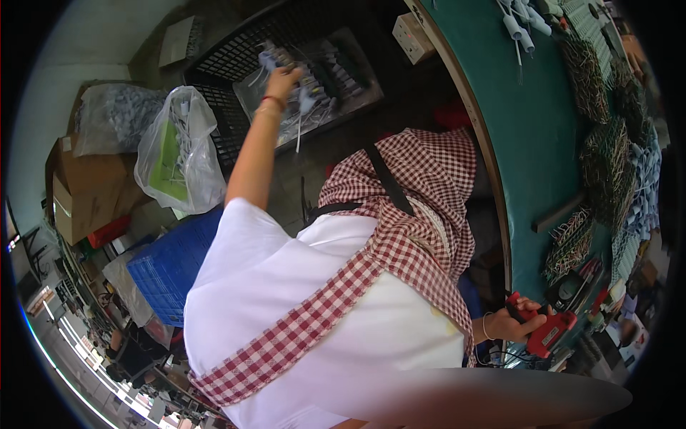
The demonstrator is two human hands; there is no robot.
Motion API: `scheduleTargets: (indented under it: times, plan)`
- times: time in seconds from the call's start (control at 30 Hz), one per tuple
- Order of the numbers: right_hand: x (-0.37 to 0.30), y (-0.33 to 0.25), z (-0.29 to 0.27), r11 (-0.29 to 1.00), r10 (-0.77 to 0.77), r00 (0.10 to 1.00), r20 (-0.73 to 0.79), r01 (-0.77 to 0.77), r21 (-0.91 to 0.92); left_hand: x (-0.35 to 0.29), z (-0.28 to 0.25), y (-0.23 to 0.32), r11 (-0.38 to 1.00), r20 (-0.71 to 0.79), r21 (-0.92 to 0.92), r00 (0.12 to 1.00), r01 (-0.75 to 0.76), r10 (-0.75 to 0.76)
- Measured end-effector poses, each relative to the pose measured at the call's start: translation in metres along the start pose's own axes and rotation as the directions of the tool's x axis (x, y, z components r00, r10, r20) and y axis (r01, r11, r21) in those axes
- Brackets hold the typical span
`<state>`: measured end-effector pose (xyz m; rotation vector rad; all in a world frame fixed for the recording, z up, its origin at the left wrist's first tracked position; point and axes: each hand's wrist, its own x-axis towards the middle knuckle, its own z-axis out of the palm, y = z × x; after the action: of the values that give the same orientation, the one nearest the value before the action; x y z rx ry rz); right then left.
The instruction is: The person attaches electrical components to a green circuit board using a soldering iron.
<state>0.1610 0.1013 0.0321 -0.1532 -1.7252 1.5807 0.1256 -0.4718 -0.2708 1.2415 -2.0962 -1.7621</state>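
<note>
My left hand [284,80] reaches out over a black plastic crate [232,75], its fingers closed round a bunch of white wired parts [307,100]. Some blur covers this bunch, and thin leads hang down from it. More such parts lie in rows on the crate's lining just beyond. At the right, by the bench edge, my right hand [525,323] is wrapped round a red and black hand tool [552,333]. What kind of tool it is, I cannot make out.
A green-topped bench [532,157] runs along the right, with bundles of wires [604,164] and white cylindrical parts [522,32] on it. Left of me stand a clear bag with a green tray [170,161], a cardboard box [96,186] and a blue crate [168,268].
</note>
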Motion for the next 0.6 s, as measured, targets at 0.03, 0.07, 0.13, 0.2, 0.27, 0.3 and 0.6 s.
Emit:
scheduleTargets:
  times: [0.03,0.07,0.13,0.2,0.27,0.3,0.6]
  plan:
    - [0.0,-0.001,0.004,1.0,-0.002,1.0,0.007,0.002,-0.008,-0.005,0.033,0.022,0.998,0.053,-0.066,0.999,0.008,-0.004]
    - [0.001,-0.001,0.008,1.0,0.005,1.0,0.006,-0.005,-0.014,0.005,0.063,0.026,0.984,0.198,-0.178,0.98,0.017,0.019]
    - [-0.003,-0.005,0.011,0.999,-0.002,1.0,-0.014,0.001,-0.047,-0.028,0.129,0.088,0.992,0.406,0.014,0.907,-0.127,0.111]
    - [-0.006,-0.008,0.012,0.996,-0.017,1.0,0.007,0.017,-0.091,-0.048,0.207,0.082,0.868,0.372,0.225,0.862,-0.444,0.345]
    - [-0.003,-0.007,0.007,0.996,-0.015,1.0,-0.007,0.014,-0.088,-0.09,0.243,0.081,0.872,0.36,0.126,0.841,-0.473,0.404]
    - [-0.003,-0.009,0.004,0.996,-0.013,1.0,-0.028,0.01,-0.085,-0.11,0.249,0.083,0.879,0.436,0.082,0.81,-0.469,0.392]
    - [0.017,-0.001,-0.007,0.996,0.093,0.994,-0.055,-0.092,0.007,-0.154,0.193,0.121,0.799,0.796,0.237,0.582,-0.553,0.167]
